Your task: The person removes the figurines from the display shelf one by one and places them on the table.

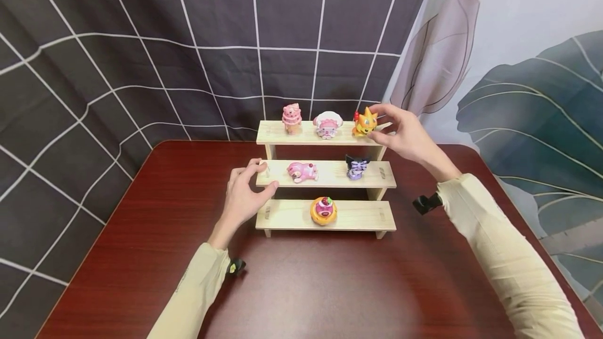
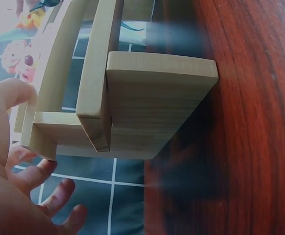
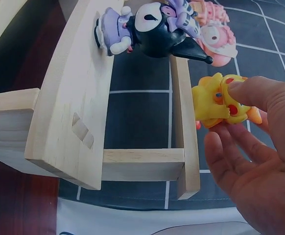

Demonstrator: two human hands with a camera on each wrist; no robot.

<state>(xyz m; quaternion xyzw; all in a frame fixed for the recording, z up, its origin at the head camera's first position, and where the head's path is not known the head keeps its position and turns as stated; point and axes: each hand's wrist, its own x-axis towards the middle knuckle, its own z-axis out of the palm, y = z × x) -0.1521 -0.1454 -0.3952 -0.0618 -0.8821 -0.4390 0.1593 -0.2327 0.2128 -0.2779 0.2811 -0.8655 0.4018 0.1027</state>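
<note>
A light wooden three-tier display stand stands on the table and bears small figurines. At the right end of its top shelf, my right hand pinches a yellow figurine with orange pointed ears between thumb and fingers; it sits on or just at the board. My left hand grips the left end of the middle shelf, thumb at the front edge and index finger toward the back. In the left wrist view its other fingers are spread loosely below the board's end.
A pink figurine and a white-hatted figurine share the top shelf. On the middle one are a pink lying figurine and a purple-and-black figurine. A tart-shaped figurine sits lowest. Behind hangs a dark checked curtain.
</note>
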